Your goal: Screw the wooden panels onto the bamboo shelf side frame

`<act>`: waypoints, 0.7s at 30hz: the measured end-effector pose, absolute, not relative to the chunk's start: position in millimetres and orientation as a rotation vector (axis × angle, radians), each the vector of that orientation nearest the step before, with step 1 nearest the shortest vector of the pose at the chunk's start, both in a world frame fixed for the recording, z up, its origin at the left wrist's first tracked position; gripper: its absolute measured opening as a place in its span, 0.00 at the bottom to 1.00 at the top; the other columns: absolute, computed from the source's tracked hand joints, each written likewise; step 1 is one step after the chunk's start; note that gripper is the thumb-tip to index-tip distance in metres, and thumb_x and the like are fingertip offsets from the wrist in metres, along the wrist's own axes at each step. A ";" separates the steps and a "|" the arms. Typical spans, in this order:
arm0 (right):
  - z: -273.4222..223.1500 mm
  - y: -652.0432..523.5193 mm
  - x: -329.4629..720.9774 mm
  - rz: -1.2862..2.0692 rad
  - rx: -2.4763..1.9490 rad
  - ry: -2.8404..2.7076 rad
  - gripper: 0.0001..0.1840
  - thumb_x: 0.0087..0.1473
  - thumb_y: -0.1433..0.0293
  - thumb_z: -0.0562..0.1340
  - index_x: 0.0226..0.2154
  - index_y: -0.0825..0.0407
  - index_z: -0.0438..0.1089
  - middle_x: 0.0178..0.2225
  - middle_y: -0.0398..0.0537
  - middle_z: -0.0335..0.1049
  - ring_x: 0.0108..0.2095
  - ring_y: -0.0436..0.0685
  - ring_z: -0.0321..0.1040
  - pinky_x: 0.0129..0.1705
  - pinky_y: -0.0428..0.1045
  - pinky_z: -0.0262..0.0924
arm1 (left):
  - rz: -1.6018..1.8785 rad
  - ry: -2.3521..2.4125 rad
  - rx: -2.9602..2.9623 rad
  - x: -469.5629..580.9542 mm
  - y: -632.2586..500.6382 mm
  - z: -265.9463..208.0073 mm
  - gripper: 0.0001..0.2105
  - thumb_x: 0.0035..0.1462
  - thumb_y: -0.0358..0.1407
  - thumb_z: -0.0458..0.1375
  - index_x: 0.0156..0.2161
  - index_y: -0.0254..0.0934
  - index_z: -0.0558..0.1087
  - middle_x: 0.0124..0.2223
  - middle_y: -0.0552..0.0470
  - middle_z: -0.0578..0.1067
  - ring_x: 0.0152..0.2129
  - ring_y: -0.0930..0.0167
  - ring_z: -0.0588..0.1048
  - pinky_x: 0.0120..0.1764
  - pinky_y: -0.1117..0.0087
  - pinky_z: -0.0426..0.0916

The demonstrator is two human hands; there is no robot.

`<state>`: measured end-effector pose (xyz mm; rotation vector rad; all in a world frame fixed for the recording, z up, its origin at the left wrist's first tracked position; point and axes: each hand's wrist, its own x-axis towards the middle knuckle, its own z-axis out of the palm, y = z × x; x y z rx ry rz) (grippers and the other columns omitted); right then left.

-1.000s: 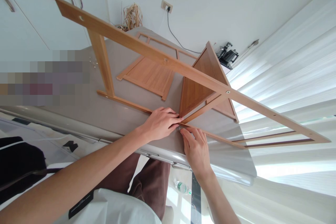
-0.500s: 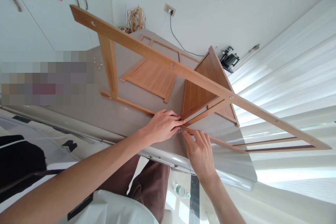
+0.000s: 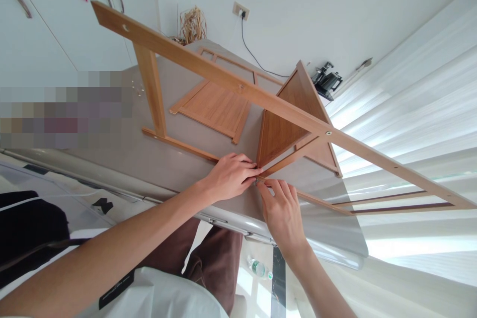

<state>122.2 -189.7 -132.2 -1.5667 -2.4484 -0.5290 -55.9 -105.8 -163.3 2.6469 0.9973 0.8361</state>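
My left hand presses low on the tan, open wooden frame, its grip unclear; my right hand pinches a small silvery metal fitting there. I'd hold the frame still, keeping the fitting straight. It stands on the glossy grey tabletop.

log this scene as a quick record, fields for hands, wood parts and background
left hand: at the lower rail of the wooden frame
right hand: fingertips by a tiny shiny piece, too small to identify
frame pose: one long side raised above the table
panels: flat panel, slanted panel
background: dark kettle, wall socket
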 end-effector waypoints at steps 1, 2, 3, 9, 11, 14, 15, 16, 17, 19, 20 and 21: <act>-135.4 -189.1 124.4 -0.437 -1.574 -2.399 0.12 0.63 0.80 0.55 0.41 0.52 0.72 0.38 0.50 0.71 0.38 0.57 0.63 0.41 0.53 0.55 | 0.838 0.998 2.646 -55.8 -105.7 -163.4 0.13 0.67 0.36 0.56 0.54 0.44 0.75 0.52 0.54 0.80 0.50 0.69 0.74 0.49 0.63 0.67; -139.0 -188.6 126.7 -0.334 -1.579 -2.342 0.10 0.64 0.78 0.56 0.41 0.52 0.72 0.37 0.49 0.72 0.38 0.57 0.64 0.41 0.53 0.56 | 0.840 0.998 2.646 -55.7 -105.7 -163.5 0.13 0.67 0.37 0.55 0.54 0.44 0.76 0.51 0.54 0.80 0.49 0.69 0.74 0.49 0.63 0.67; -142.7 -188.2 128.7 -0.235 -1.581 -2.286 0.09 0.65 0.76 0.56 0.41 0.51 0.71 0.37 0.48 0.72 0.38 0.56 0.65 0.42 0.53 0.57 | 0.844 0.998 2.646 -55.6 -105.6 -163.4 0.13 0.67 0.37 0.55 0.53 0.44 0.76 0.51 0.54 0.80 0.49 0.68 0.74 0.49 0.63 0.67; -157.4 -188.2 130.6 0.011 -1.528 -2.052 0.09 0.67 0.71 0.55 0.42 0.49 0.71 0.41 0.49 0.71 0.42 0.55 0.66 0.48 0.53 0.61 | 0.869 0.997 2.663 -55.1 -106.4 -161.3 0.13 0.67 0.37 0.55 0.53 0.43 0.76 0.51 0.52 0.81 0.49 0.68 0.75 0.47 0.63 0.67; -158.0 -188.7 129.7 0.046 -1.531 -2.033 0.09 0.67 0.71 0.54 0.41 0.49 0.71 0.40 0.49 0.70 0.41 0.56 0.65 0.47 0.54 0.61 | 0.872 1.001 2.669 -54.7 -106.7 -160.6 0.13 0.67 0.37 0.55 0.53 0.43 0.76 0.50 0.53 0.81 0.49 0.68 0.75 0.48 0.63 0.68; -157.2 -191.1 130.0 0.077 -1.543 -2.042 0.10 0.68 0.72 0.53 0.41 0.50 0.70 0.41 0.49 0.70 0.42 0.56 0.65 0.48 0.53 0.61 | 0.867 1.004 2.677 -54.1 -106.4 -160.1 0.13 0.67 0.37 0.55 0.53 0.43 0.76 0.50 0.53 0.81 0.49 0.68 0.75 0.48 0.62 0.68; -156.7 -192.4 130.5 0.072 -1.544 -2.048 0.09 0.68 0.72 0.53 0.40 0.50 0.69 0.41 0.49 0.70 0.43 0.56 0.65 0.48 0.53 0.61 | 0.865 1.001 2.679 -54.0 -106.1 -160.2 0.12 0.67 0.37 0.55 0.52 0.43 0.76 0.50 0.53 0.81 0.48 0.68 0.75 0.48 0.62 0.68; -156.1 -193.8 131.0 0.059 -1.544 -2.055 0.09 0.68 0.73 0.53 0.40 0.50 0.69 0.40 0.49 0.70 0.43 0.56 0.65 0.48 0.53 0.60 | 0.865 0.997 2.679 -53.9 -105.7 -160.2 0.12 0.67 0.37 0.56 0.52 0.43 0.77 0.50 0.53 0.81 0.48 0.68 0.76 0.48 0.62 0.68; -155.2 -195.2 131.4 0.041 -1.545 -2.063 0.09 0.68 0.74 0.53 0.40 0.50 0.68 0.40 0.48 0.70 0.43 0.56 0.65 0.47 0.53 0.60 | 0.865 0.993 2.677 -53.9 -105.3 -160.4 0.12 0.67 0.37 0.56 0.52 0.43 0.77 0.50 0.53 0.81 0.48 0.68 0.76 0.48 0.62 0.68; -153.1 -197.4 131.6 -0.003 -1.556 -2.082 0.10 0.68 0.74 0.52 0.39 0.50 0.68 0.38 0.48 0.70 0.42 0.56 0.65 0.46 0.52 0.59 | 0.867 0.984 2.673 -54.0 -104.4 -161.0 0.12 0.66 0.37 0.56 0.51 0.44 0.77 0.50 0.54 0.81 0.48 0.68 0.76 0.47 0.62 0.68; -152.0 -198.0 131.3 -0.024 -1.566 -2.092 0.10 0.68 0.74 0.52 0.40 0.50 0.68 0.38 0.48 0.70 0.41 0.56 0.65 0.45 0.52 0.59 | 0.870 0.982 2.670 -54.1 -104.1 -161.3 0.12 0.66 0.37 0.56 0.51 0.44 0.77 0.50 0.54 0.81 0.48 0.68 0.76 0.48 0.62 0.68; -151.0 -198.2 130.6 -0.042 -1.579 -2.101 0.10 0.68 0.74 0.52 0.40 0.50 0.69 0.37 0.48 0.70 0.40 0.56 0.65 0.45 0.52 0.59 | 0.872 0.982 2.667 -54.1 -103.8 -161.7 0.12 0.66 0.37 0.56 0.52 0.44 0.77 0.51 0.54 0.81 0.48 0.67 0.76 0.48 0.61 0.68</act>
